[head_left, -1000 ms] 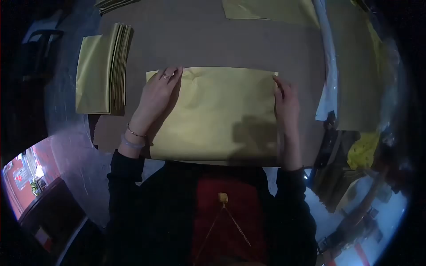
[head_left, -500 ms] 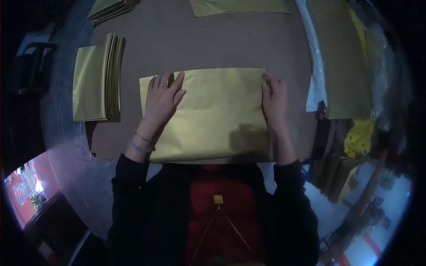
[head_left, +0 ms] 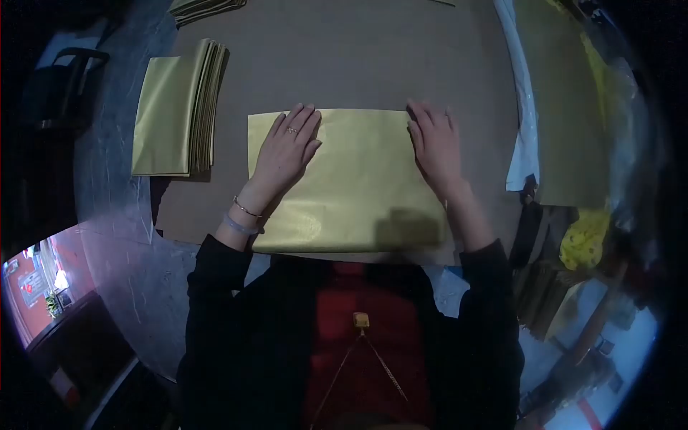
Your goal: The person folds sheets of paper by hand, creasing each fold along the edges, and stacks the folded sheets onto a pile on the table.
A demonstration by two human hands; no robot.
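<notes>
A folded sheet of gold paper (head_left: 351, 179) lies flat before me, its lower edge near the table's front. My left hand (head_left: 287, 147) rests on its upper left part, fingers stretched out and pointing up to the top edge. A ring and bracelets are on that hand and wrist. At the upper right corner, my right hand (head_left: 436, 143) lies palm down along the paper's right edge, fingers extended and covering the corner. Neither hand grips anything. A dark shadow falls on the lower right of the paper.
Folded gold sheets stand in a stack (head_left: 175, 118) to the left, with another stack (head_left: 204, 8) at the far left. A brown board (head_left: 344, 57) covers the tabletop. On the right are a white plastic strip (head_left: 525, 136), a large olive sheet (head_left: 566, 122) and a yellow bag (head_left: 582, 240).
My right hand has moved from the paper's right side onto its upper right corner, its fingers now flatter. My left hand still lies on the paper. The whole view has shifted slightly.
</notes>
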